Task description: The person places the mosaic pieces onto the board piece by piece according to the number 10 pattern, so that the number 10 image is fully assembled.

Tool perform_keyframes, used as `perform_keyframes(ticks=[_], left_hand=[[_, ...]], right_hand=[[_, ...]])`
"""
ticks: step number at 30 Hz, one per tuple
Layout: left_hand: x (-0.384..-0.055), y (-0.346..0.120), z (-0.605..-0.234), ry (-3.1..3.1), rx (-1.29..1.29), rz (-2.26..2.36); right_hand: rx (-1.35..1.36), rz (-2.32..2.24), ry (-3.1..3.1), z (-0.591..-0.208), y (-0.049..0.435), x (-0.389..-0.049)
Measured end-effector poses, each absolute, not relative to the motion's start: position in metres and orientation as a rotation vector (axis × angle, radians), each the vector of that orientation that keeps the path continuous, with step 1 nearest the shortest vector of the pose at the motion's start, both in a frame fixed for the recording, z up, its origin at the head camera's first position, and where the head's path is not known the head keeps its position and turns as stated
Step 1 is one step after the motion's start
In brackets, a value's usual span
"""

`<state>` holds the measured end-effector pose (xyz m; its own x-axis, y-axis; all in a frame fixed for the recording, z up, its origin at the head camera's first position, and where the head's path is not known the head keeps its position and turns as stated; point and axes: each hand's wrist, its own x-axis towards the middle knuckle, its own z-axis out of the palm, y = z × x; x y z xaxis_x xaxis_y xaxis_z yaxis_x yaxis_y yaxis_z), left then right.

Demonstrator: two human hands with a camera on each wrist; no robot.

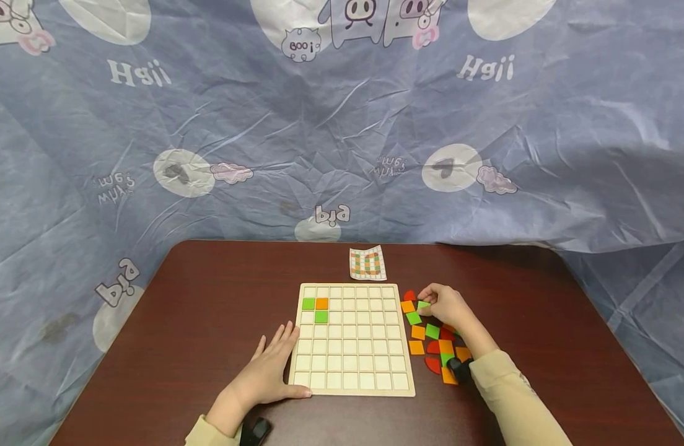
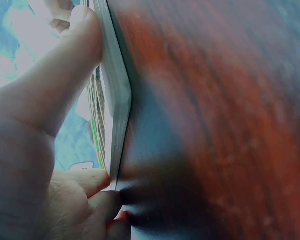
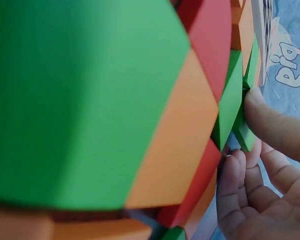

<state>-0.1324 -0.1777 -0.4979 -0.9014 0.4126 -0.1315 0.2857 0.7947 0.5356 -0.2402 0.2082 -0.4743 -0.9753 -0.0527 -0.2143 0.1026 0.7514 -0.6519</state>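
A pale wooden grid board (image 1: 355, 371) lies on the table. Green squares (image 1: 308, 304) and an orange square (image 1: 322, 303) sit in cells near its upper left corner. My left hand (image 1: 269, 371) rests at the board's left side, fingers along the edge and thumb on the front corner; the left wrist view shows thumb and fingertips touching the board's side (image 2: 112, 95). To the right of the board, my right hand (image 1: 445, 306) pinches a green square tile (image 3: 246, 135) between thumb and fingers, above the loose pieces.
Loose orange squares (image 1: 417, 347), green squares (image 1: 432, 331) and red rounded pieces (image 1: 433, 365) are scattered right of the board, some under the right forearm. A printed pattern card (image 1: 367, 263) lies behind the board on the dark table (image 1: 219, 297). A blue printed cloth (image 1: 286, 124) hangs behind.
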Motion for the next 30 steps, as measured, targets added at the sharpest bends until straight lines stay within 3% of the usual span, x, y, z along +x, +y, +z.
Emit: perform_keyframes(ticks=[15,30], left_hand=[[-0.133,-0.177,-0.499,2.748,0.564,0.755],[-0.133,-0.177,-0.498,2.751,0.548,0.75]], right_hand=[[0.004,-1.118,2.731,-0.457,0.206,-0.236],[-0.137,-1.439,2.438,-0.447,0.125,-0.224]])
